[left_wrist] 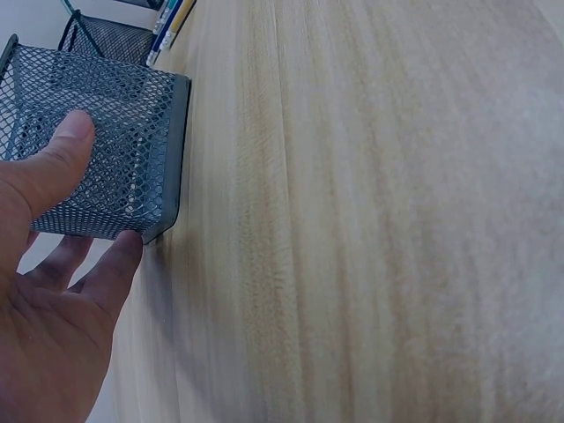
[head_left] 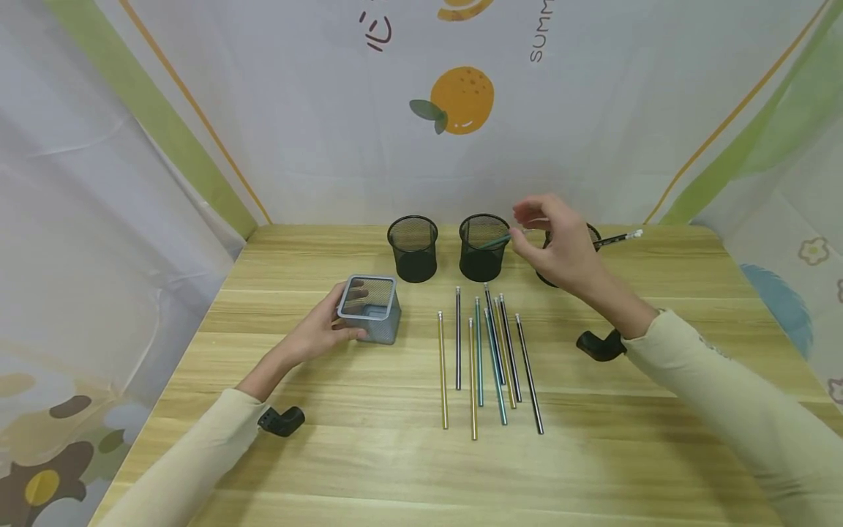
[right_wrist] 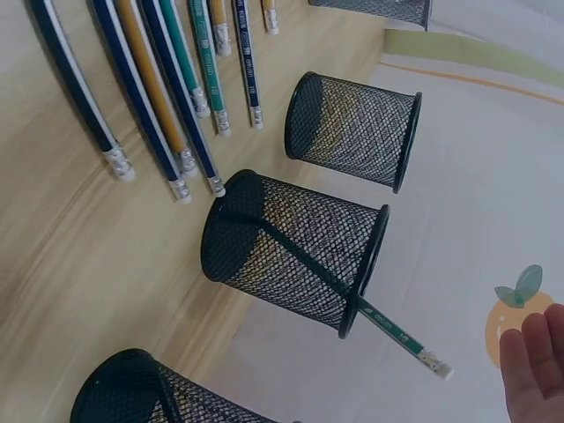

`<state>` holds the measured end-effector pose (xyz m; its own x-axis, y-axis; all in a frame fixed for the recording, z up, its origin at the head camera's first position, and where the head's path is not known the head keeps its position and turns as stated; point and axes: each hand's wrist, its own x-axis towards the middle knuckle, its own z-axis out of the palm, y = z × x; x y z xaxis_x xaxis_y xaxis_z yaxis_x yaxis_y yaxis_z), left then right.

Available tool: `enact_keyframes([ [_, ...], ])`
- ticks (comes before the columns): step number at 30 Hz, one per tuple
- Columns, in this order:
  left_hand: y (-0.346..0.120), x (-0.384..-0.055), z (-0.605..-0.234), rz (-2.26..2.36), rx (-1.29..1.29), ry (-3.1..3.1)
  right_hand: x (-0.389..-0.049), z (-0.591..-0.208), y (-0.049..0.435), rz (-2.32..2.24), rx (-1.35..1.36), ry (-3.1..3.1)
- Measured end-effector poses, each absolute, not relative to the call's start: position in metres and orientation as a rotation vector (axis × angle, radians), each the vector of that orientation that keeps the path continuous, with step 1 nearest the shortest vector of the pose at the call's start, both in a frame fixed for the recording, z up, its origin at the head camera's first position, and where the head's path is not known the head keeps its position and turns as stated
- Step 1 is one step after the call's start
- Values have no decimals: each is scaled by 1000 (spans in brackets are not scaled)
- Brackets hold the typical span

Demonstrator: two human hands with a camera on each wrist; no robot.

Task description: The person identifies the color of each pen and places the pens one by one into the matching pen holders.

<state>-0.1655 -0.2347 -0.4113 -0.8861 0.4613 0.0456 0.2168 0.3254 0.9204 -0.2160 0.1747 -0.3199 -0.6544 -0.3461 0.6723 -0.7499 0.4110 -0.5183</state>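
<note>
My left hand (head_left: 316,329) holds a grey square mesh pen holder (head_left: 382,326), thumb on one side and fingers on another. The holder stands upright on the table. My right hand (head_left: 563,245) is raised with bent, spread fingers near the middle black round mesh cup (head_left: 483,263). A green pencil (right_wrist: 392,328) leans inside that cup, its eraser end sticking out past the rim; the right wrist view shows the fingers apart from it. Behind the right hand, partly hidden, the right black cup (right_wrist: 115,388) contains a black pencil (head_left: 615,240).
A third black mesh cup (head_left: 413,256) stands left of the middle one. Several gold, green and dark pencils (head_left: 457,344) lie side by side on the wooden table (head_left: 369,446). A white printed curtain (head_left: 316,132) hangs behind the table's far edge.
</note>
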Motion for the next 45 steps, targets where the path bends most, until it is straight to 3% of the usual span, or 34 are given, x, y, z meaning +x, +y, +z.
enact_keyframes([
  [45, -234, -166, -410, 1594, 591, 2347, -170, -378, 199, 759, 779, -2965],
])
